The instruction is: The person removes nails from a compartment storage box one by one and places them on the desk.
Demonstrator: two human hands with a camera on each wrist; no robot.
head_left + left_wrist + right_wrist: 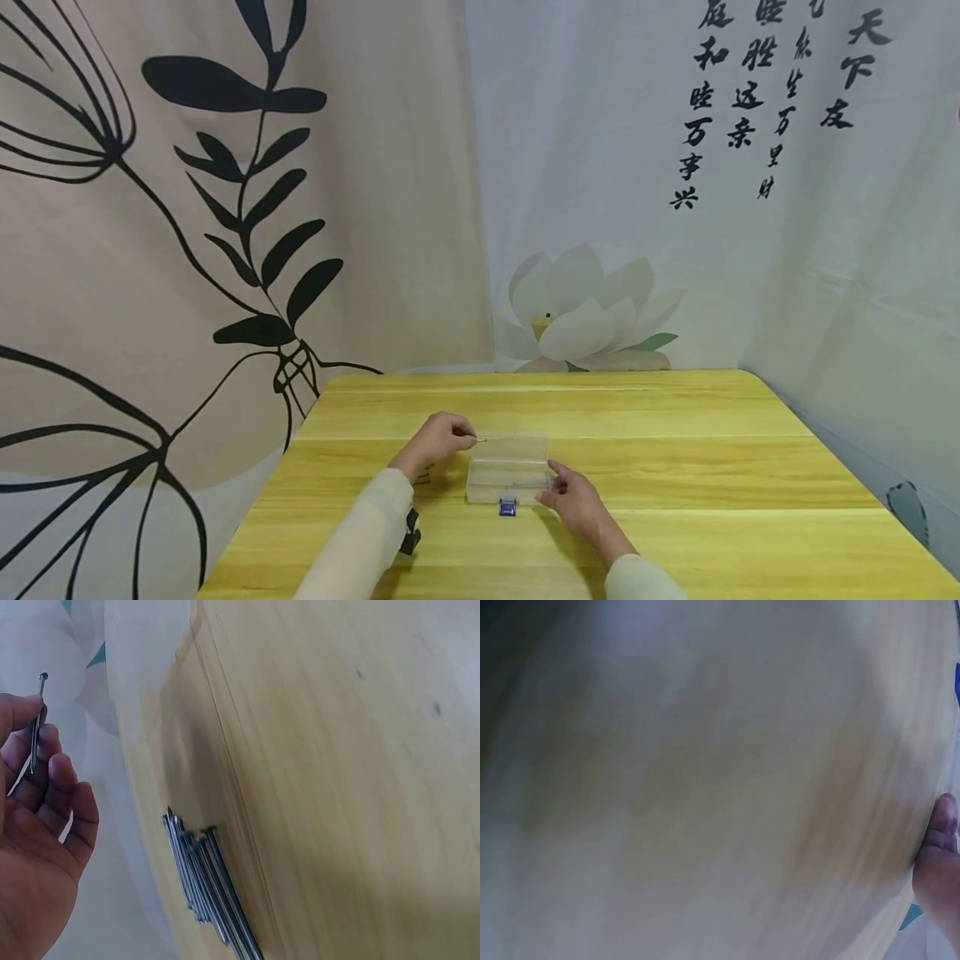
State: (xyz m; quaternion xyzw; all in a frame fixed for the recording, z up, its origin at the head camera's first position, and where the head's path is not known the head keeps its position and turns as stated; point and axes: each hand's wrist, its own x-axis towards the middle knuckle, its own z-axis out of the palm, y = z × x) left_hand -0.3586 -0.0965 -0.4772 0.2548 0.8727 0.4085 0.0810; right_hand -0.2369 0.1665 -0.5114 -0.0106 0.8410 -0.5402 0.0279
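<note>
A clear plastic box point(483, 495) lies on the table with its lid point(510, 448) raised at the far side and a blue latch point(507, 507) at the front. My left hand point(437, 438) is beside the lid's left edge and pinches a nail point(36, 735) between thumb and fingers. In the left wrist view the nail's head points up. Around the right end of the box, my right hand point(579, 502) grips with thumb in front and fingers behind. The right wrist view shows only part of that hand point(939, 862). What lies inside the box is too faint to tell.
A bundle of several loose nails point(202, 881) lies on the wooden table point(712, 467), left of the box and below my left hand. A black object point(410, 532) shows at the left sleeve. Printed curtains point(405, 208) hang behind the table.
</note>
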